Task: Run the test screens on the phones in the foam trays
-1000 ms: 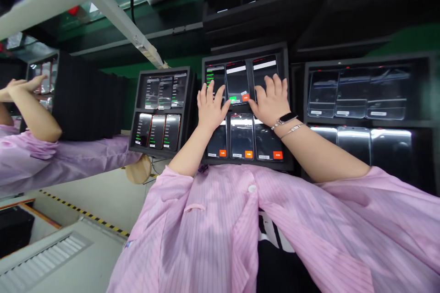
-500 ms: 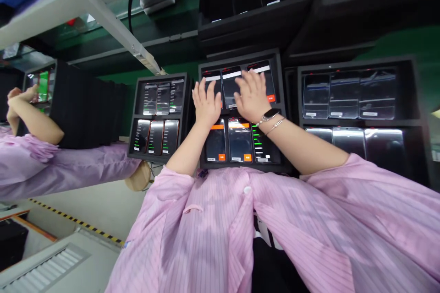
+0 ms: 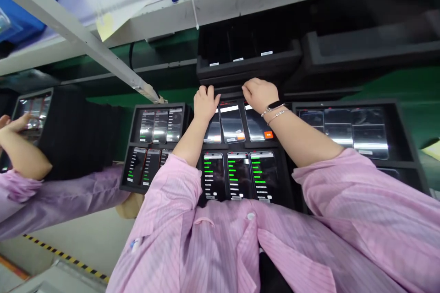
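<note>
- Middle tray (image 3: 225, 147), one: black, directly before the person; from my remote seat I count six phones in it, three per row, a ridge keeping the two rows apart.
- Front-row phones (image 3: 238, 174), three: screens up, showing green and white lines; laid flat and side by side, I judge, so that all can be read at once.
- Back-row phones (image 3: 232, 121), three: screens up; the middle and right ones bear orange patches at the lower right corner.
- Left hand (image 3: 205, 103), one: fingers slightly bent, thumb held apart, nothing visible between them; it lies over the far end of the back-left phone. Contact I cannot confirm.
- Right hand (image 3: 260, 94), one: fingers curled, over the far end of the back-right phone. Fingertips hidden; I cannot tell whether it grips anything. The wrist comes in from the side, which leaves most of the screen visible to me.
- Left tray (image 3: 151, 145), one: beside the middle tray; phones in two rows, screens up, probably for the same easy reading.
- Right tray (image 3: 395, 163), one: phones with dark, glossy screens, likewise face up.
- Far tray (image 3: 247, 71), one: beyond the hands, white labels along its near side.
- Co-worker's hand (image 3: 17, 126), one: far left, near another tray.
</note>
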Demonstrator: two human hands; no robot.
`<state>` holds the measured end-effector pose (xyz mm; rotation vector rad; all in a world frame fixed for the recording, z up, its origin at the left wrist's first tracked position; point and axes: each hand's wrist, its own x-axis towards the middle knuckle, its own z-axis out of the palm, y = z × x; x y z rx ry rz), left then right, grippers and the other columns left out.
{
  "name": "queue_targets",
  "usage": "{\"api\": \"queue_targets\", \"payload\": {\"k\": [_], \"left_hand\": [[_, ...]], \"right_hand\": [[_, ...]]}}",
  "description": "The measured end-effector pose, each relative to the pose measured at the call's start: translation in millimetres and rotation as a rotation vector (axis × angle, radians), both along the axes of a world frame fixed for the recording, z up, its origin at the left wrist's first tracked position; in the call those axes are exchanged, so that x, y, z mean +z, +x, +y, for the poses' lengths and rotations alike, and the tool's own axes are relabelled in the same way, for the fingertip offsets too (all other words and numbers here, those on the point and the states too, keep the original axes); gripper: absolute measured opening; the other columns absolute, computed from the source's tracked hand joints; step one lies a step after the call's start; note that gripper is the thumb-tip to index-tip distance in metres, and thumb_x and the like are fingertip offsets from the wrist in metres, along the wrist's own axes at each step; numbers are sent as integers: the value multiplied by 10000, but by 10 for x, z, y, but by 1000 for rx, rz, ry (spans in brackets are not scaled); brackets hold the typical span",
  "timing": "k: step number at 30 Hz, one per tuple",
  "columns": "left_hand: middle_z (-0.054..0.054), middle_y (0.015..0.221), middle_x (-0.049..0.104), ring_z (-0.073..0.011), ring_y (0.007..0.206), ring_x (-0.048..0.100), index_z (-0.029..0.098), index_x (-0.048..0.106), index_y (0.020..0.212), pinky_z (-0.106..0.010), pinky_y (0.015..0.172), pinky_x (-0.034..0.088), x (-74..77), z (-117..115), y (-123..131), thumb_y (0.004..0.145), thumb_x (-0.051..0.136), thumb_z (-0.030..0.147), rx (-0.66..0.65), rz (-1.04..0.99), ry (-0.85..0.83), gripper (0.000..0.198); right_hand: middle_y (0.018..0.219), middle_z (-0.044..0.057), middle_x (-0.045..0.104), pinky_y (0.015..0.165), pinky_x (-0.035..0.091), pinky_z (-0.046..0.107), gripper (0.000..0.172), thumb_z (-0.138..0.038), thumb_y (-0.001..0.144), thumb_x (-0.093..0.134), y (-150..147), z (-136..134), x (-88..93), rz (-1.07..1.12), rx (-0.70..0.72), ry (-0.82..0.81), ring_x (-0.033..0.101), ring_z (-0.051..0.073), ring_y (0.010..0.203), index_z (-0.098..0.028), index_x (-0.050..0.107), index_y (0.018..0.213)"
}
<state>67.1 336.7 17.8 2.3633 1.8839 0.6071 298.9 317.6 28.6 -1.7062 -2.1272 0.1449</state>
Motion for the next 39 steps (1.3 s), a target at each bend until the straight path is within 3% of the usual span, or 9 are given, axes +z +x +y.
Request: {"api": "queue_targets", "payload": {"k": [5, 9, 12, 18, 23, 26, 30, 36, 39], "left_hand": [[-200, 1221, 664, -351, 1164, 631, 166, 690, 1204, -455, 1016, 453, 32, -153, 32, 1061, 528, 514, -11, 4, 92, 409], [-133, 1071, 728, -273, 1032, 669, 180, 719, 1105, -391, 915, 455, 132, -160, 309, 1132, 341, 435, -260, 65, 94, 457], [-133, 991, 737, -271, 972, 681, 161, 734, 1061, -377, 813, 447, 116, -62, 599, 1132, 354, 382, -404, 206, 35, 445], [-169, 1086, 738, -288, 987, 691, 156, 725, 1152, -378, 774, 441, 11, 109, 813, 1121, 385, 346, -472, 290, -23, 391], [-144, 1121, 751, -278, 1031, 707, 169, 734, 1161, -366, 845, 490, 250, -28, 626, 1128, 356, 400, -383, 158, -32, 444], [-117, 1145, 747, -247, 1094, 694, 193, 716, 1160, -356, 969, 503, 533, -363, 298, 1137, 290, 456, -354, -58, 47, 501], [-111, 1189, 720, -250, 1196, 658, 231, 679, 1187, -401, 1098, 495, 739, -1164, -267, 1106, 306, 571, -364, -179, 10, 511], [-185, 1483, 536, -313, 1456, 493, 236, 562, 1401, -527, 1252, 396, 444, -2697, -760, 1041, 451, 641, -187, -242, -114, 554], [-216, 1602, 398, -333, 1562, 373, 226, 448, 1517, -548, 1288, 345, 185, -3195, -764, 1025, 500, 646, -72, -304, -166, 648]], "right_hand": [[1211, 213, 674, 944, 468, 610, 376, -279, 1029, 398, 46, -15, -265, -28, 81, 73, 613, 390, 1103, -139, 738, 1105], [1178, 204, 678, 955, 484, 617, 325, -241, 993, 422, 20, 41, -324, 57, 71, 93, 620, 384, 1094, -153, 719, 1089], [1155, 165, 698, 981, 538, 541, 286, -219, 973, 433, 48, -65, -238, 282, 48, 168, 646, 328, 1102, -190, 693, 1087], [1100, 85, 726, 901, 598, 442, 207, -327, 1011, 516, 259, -1004, -73, 806, -191, 293, 720, 245, 991, -245, 690, 1086], [986, 52, 754, 848, 609, 413, 179, -337, 989, 567, 494, -1931, 29, 896, -301, 112, 745, 217, 889, -248, 716, 1032], [978, 62, 775, 883, 610, 465, 169, -332, 979, 579, 636, -2370, 182, 725, -228, 81, 755, 260, 938, -264, 732, 995], [995, 79, 785, 888, 621, 516, 199, -342, 988, 542, 692, -2861, 376, 595, -126, -4, 757, 295, 952, -296, 736, 982], [1086, 108, 778, 1029, 568, 597, 261, -324, 970, 522, 512, -3350, 300, 478, 60, -90, 718, 339, 1120, -269, 719, 1133], [1173, 127, 763, 1087, 545, 600, 320, -305, 965, 537, 450, -3465, 142, 468, 97, -64, 674, 346, 1232, -236, 688, 1238]]}}
